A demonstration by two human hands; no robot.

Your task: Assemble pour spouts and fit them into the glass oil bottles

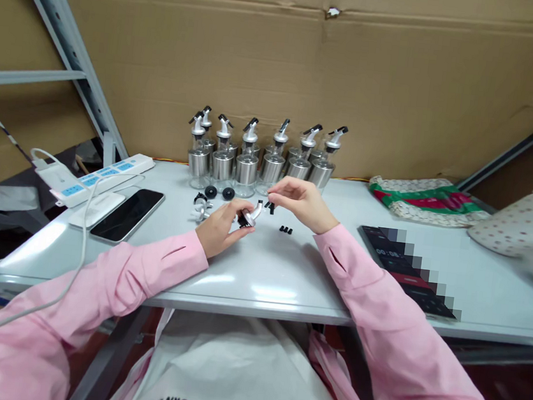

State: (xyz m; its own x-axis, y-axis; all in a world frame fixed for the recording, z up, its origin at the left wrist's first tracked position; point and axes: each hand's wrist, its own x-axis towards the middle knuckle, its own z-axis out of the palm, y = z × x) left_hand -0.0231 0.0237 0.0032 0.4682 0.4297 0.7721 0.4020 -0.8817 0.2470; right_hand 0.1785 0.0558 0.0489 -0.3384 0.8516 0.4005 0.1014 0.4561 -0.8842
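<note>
Pourer spout (251,215) in the left hand (222,226), its tip toward the right fingertips

Through the head camera I see both bare hands over the middle of the white table (324,283). The left hand has the silver pourer spout pinched between thumb and fingers, its black stopper end tucked in against the fingers. The right hand (305,203) is nearly closed, thumb and forefinger drawn together. Small black pieces (272,209) show just under those fingertips; I cannot tell whether it grips them or only hovers there.

The relation I would judge everything by is between the spout and that right pinch. The spout's long axis slants from the stopper, near and left, to the curved tip, far and right, so the tip angles up toward the right fingertips. They look just beside it, on the far right, with a small gap between. I read the right hand as the nearer one to the tip, and the left as the one steadying the body.

Near the right hand, on its near side, three small black caps (285,230) lie in a short row. Left of the left hand sit more silver pourer parts (201,212), with two black discs (228,194) beyond them. On the far side, glass-and-steel bottles (246,172) stand upright in rows, many topped with pourers.
</note>
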